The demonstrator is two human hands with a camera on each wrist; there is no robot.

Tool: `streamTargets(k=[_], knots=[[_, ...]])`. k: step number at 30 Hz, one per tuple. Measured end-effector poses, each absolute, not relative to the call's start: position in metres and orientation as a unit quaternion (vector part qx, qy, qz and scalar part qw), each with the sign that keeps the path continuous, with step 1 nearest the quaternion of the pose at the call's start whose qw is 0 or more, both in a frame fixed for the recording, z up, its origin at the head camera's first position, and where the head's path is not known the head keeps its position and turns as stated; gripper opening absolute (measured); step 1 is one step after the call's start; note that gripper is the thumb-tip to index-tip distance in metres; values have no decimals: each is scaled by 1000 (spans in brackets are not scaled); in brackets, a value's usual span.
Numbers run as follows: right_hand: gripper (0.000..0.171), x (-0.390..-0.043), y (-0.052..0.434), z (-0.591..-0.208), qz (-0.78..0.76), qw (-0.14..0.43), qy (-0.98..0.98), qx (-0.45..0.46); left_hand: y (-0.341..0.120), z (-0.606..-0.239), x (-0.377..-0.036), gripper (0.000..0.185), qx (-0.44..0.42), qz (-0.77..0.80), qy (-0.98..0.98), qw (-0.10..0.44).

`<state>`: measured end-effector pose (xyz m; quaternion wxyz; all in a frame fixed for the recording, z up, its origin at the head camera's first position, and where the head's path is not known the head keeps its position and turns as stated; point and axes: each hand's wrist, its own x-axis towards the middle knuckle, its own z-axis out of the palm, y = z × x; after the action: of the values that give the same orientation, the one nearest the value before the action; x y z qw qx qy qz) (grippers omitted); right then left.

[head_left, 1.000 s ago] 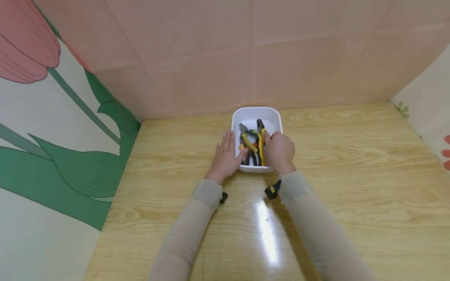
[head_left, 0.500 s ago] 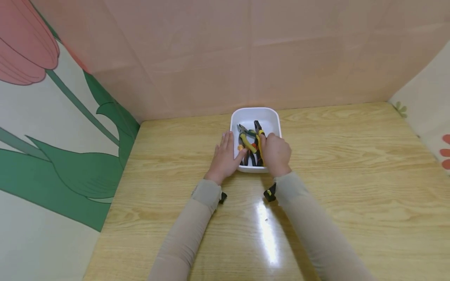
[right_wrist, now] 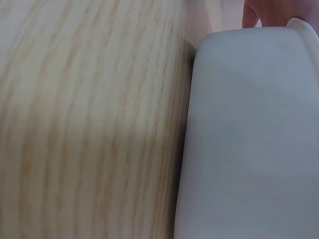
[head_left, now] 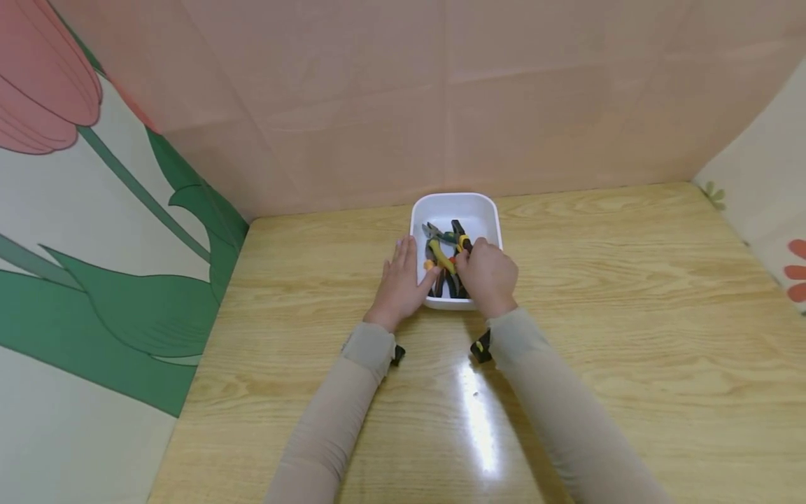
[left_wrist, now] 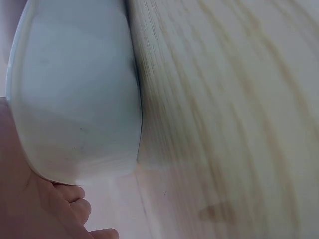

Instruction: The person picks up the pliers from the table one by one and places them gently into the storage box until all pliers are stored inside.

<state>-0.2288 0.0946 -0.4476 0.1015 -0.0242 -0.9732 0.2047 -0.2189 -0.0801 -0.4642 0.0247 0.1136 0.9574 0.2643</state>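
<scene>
A white plastic bin [head_left: 455, 199] stands on the wooden table near the back wall, with several pliers lying inside. My right hand [head_left: 488, 274] reaches in over the near right corner and its curled fingers grip the yellow-and-black pliers [head_left: 461, 238]. A second pair with yellow and green handles [head_left: 440, 255] lies just to their left. My left hand [head_left: 401, 280] rests with straight fingers along the bin's left outer side, thumb at the near rim. The left wrist view shows the bin's outer wall [left_wrist: 75, 89] with my left hand [left_wrist: 45, 209] beside it. The right wrist view shows only the bin wall [right_wrist: 249, 124] and table.
The wooden table [head_left: 630, 280] stretches wide to the right and toward me, with a glare patch [head_left: 478, 413] between my forearms. A pink wall [head_left: 441, 105] closes the back, and a flower-patterned panel [head_left: 94, 245] the left side.
My right hand has slid a little to the left and closed further over the yellow-and-black pliers' handles. The left hand stays against the bin.
</scene>
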Motion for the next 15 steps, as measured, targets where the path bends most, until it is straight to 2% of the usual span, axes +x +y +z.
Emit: streamTargets(k=[7, 15], knots=[[28, -226, 94, -449, 208, 126, -970, -10, -80, -463, -219, 85, 111, 269, 956, 29], [32, -227, 95, -449, 204, 101, -974, 1, -79, -464, -219, 86, 114, 270, 956, 30]])
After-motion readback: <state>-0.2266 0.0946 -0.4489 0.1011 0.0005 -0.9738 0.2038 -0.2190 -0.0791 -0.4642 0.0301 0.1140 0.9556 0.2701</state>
